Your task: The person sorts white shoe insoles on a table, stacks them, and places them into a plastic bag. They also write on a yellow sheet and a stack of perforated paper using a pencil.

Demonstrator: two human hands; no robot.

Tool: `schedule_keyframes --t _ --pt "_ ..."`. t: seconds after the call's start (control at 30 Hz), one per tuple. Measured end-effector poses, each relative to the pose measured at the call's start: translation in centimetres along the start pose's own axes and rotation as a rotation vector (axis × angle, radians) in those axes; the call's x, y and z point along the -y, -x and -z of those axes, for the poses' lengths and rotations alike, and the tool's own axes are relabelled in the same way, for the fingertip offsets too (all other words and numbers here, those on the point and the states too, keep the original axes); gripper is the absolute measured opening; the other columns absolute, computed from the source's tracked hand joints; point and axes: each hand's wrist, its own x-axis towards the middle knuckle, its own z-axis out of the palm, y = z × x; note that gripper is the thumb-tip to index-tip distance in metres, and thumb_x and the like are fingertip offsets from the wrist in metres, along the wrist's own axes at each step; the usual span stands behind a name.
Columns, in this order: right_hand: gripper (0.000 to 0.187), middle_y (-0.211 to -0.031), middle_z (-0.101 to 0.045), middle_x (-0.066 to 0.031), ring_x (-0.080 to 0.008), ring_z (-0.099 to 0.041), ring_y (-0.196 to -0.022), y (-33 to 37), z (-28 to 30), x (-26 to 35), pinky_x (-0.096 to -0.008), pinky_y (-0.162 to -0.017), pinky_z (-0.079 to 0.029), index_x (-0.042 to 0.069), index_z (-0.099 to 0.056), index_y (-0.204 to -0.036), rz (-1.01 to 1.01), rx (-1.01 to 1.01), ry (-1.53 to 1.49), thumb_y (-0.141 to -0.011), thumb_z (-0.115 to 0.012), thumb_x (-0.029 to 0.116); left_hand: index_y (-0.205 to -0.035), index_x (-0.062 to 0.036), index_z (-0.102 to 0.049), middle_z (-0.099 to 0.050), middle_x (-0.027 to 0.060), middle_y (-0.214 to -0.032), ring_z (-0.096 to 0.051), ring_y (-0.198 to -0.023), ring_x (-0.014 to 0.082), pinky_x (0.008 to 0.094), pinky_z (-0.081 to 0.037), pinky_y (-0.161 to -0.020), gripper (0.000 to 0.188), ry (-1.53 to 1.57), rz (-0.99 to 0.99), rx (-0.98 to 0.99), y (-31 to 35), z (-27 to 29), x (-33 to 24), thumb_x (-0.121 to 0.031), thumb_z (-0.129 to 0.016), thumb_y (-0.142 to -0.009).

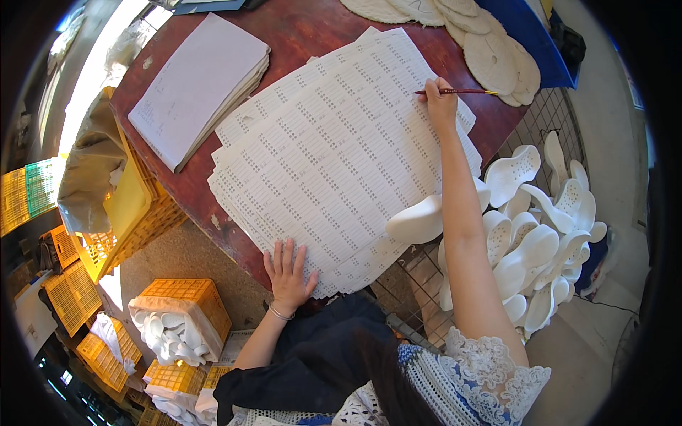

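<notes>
Several large printed sheets [320, 156] lie stacked at an angle on a dark red table [298, 28]. My right hand [439, 103] is closed around a thin dark red pencil [469, 91], near the far right edge of the top sheet. The pencil lies nearly level, one end over the paper and its yellowish end pointing right. My left hand [288, 280] rests flat on the sheets' near left corner, fingers spread, holding nothing. A white insole-shaped piece [415, 220] lies on the sheets' near right edge, partly hidden behind my right forearm.
A thick pad of white paper [199, 85] lies at the table's left. Round cream fabric pads [490, 60] are piled far right beside a blue bin [529, 35]. White insole-shaped pieces [529, 255] heap in a wire basket at right. Yellow crates [188, 302] stand on the left.
</notes>
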Motion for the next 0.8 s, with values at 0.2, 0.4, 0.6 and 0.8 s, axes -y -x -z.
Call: schedule_keyframes --t 0.2,0.4,0.6,0.8 --pt "0.03 -0.058 -0.06 -0.004 -0.008 -0.053 -0.054 -0.05 0.07 0.17 -0.0263 -0.053 -0.042 0.005 -0.051 -0.063 -0.018 -0.035 -0.016 -0.089 -0.057 0.019 -0.141 -0.0125 -0.041 -0.032 0.0146 -0.15 -0.023 -0.141 0.0361 0.0555 -0.01 -0.113 0.067 -0.004 0.0 0.002 0.03 -0.03 0.06 -0.041 -0.061 -0.083" --pt "0.03 -0.057 -0.061 -0.0055 -0.0094 -0.055 -0.053 -0.21 0.07 -0.03 -0.027 -0.054 -0.044 0.004 -0.052 -0.063 0.002 -0.051 -0.004 -0.087 -0.057 0.019 -0.141 -0.0123 -0.04 -0.032 0.0147 -0.15 -0.023 -0.141 0.0362 0.0556 -0.01 -0.113 0.068 -0.003 0.002 0.004 0.03 -0.05 0.05 -0.04 -0.061 -0.083" --pt "0.029 -0.058 -0.06 -0.0031 -0.0078 -0.051 -0.054 -0.25 -0.07 -0.09 -0.0259 -0.054 -0.042 0.004 -0.051 -0.064 -0.001 -0.06 0.014 -0.089 -0.056 0.017 -0.142 -0.0125 -0.04 -0.032 0.0148 -0.15 -0.023 -0.141 0.0362 0.0551 -0.009 -0.114 0.068 -0.003 0.002 0.001 -0.02 0.0 -0.01 -0.041 -0.061 -0.084" --pt "0.027 -0.057 -0.06 -0.0049 -0.0097 -0.056 -0.053 -0.34 0.28 0.01 -0.0278 -0.054 -0.045 0.003 -0.052 -0.064 0.01 -0.067 0.032 -0.086 -0.056 0.018 -0.14 -0.01 -0.04 -0.031 0.0162 -0.151 -0.022 -0.142 0.037 0.0554 -0.009 -0.113 0.068 -0.016 -0.01 0.009 -0.09 0.18 -0.08 -0.038 -0.061 -0.082"
